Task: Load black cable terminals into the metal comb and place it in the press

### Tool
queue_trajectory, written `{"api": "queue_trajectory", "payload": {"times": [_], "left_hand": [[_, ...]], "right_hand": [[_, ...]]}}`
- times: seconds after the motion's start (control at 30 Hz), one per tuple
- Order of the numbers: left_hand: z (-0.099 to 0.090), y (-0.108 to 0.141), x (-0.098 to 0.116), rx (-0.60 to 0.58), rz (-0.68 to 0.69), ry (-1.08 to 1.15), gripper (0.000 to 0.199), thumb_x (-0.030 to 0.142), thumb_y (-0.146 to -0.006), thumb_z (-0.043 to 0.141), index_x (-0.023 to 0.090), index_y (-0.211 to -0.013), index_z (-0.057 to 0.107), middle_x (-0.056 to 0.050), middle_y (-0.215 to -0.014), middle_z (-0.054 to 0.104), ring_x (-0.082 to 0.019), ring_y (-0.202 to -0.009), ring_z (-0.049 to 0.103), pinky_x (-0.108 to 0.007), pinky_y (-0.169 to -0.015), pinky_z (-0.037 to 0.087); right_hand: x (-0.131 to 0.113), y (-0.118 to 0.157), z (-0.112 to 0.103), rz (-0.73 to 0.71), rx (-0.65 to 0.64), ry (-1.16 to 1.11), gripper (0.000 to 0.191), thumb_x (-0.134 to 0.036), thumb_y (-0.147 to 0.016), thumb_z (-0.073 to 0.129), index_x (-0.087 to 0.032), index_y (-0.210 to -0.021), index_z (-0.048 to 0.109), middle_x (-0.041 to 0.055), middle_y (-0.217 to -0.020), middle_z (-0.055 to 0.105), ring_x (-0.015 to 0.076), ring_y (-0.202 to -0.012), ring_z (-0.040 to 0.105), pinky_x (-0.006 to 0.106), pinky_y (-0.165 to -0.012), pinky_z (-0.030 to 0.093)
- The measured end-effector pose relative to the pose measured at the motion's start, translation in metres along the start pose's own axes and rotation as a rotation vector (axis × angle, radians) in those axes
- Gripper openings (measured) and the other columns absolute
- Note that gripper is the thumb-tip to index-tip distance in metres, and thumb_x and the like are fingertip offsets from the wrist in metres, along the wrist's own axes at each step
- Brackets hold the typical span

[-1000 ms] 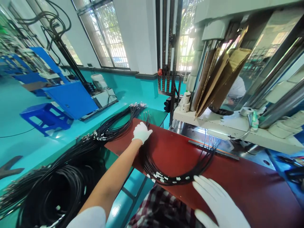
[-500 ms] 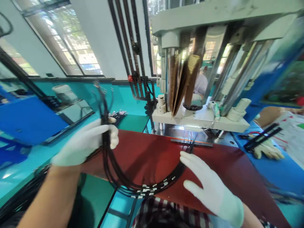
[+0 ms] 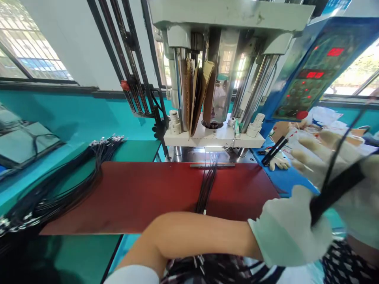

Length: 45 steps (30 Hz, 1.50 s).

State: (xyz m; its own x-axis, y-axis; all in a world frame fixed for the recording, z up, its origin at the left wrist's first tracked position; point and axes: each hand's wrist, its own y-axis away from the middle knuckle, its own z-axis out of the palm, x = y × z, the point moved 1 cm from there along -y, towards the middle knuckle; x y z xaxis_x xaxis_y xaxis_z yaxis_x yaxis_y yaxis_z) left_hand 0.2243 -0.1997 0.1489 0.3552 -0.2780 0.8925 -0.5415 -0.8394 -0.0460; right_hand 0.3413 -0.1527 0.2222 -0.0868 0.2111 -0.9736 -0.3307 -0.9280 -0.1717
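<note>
My left arm reaches across me to the right, and my gloved left hand [image 3: 302, 228] is closed around a bundle of black cables [image 3: 337, 189]. The bundle slants up to the right edge, blurred by motion. Behind it is my gloved right hand [image 3: 349, 205], also smeared; its fingers look stretched out and apart, pointing up and left. More black cables [image 3: 225, 272] loop over my lap. On the red board [image 3: 148, 193], another set of black cables [image 3: 207, 185] runs up to a thin metal bar [image 3: 212, 165] at the press; my forearm covers its lower part.
A press [image 3: 214, 138] with steel columns and cardboard pieces stands at the back. Its control panel [image 3: 314, 75] shows red digits. A large pile of cables [image 3: 74, 177] lies left on a green table. Right are a glove [image 3: 278, 161] and black-handled tool [image 3: 274, 150] on a blue surface.
My left hand has swung from the left across to the far right with the cable bundle. My right hand has moved right, away from the metal bar. The view has turned to the right.
</note>
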Motion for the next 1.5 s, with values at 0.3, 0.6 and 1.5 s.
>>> {"api": "queue_trajectory", "payload": {"times": [0.3, 0.6, 1.5], "left_hand": [[-0.035, -0.020, -0.124, -0.005, -0.114, 0.113, 0.043, 0.063, -0.084, 0.051, 0.022, -0.096, 0.057, -0.006, -0.088, 0.065, -0.021, -0.082, 0.061, -0.037, -0.077, 0.049], [-0.147, -0.055, -0.166, 0.053, 0.120, 0.502, 0.060, 0.058, -0.094, 0.044, 0.009, -0.121, 0.064, -0.017, -0.118, 0.069, -0.024, -0.103, 0.067, -0.034, -0.088, 0.054], [-0.165, -0.049, -0.195, 0.079, -0.025, 0.283, 0.067, 0.060, -0.097, 0.019, 0.013, -0.116, 0.064, -0.013, -0.109, 0.070, -0.023, -0.098, 0.067, -0.039, -0.091, 0.054]], "right_hand": [[0.139, 0.006, -0.021, 0.359, -0.405, 0.104, 0.042, -0.055, -0.083, 0.067, -0.019, -0.098, 0.052, -0.0011, -0.069, 0.056, 0.0096, -0.051, 0.050, 0.024, -0.047, 0.041], [0.176, 0.011, 0.066, 0.656, -1.020, 0.090, 0.052, -0.052, -0.085, 0.067, -0.014, -0.116, 0.049, 0.0119, -0.097, 0.071, 0.0187, -0.082, 0.071, 0.031, -0.074, 0.057], [0.192, -0.009, 0.093, 0.786, -0.810, -0.102, 0.033, -0.029, -0.068, 0.083, -0.011, -0.087, 0.064, 0.0097, -0.084, 0.073, 0.0167, -0.073, 0.071, 0.028, -0.070, 0.061]]}}
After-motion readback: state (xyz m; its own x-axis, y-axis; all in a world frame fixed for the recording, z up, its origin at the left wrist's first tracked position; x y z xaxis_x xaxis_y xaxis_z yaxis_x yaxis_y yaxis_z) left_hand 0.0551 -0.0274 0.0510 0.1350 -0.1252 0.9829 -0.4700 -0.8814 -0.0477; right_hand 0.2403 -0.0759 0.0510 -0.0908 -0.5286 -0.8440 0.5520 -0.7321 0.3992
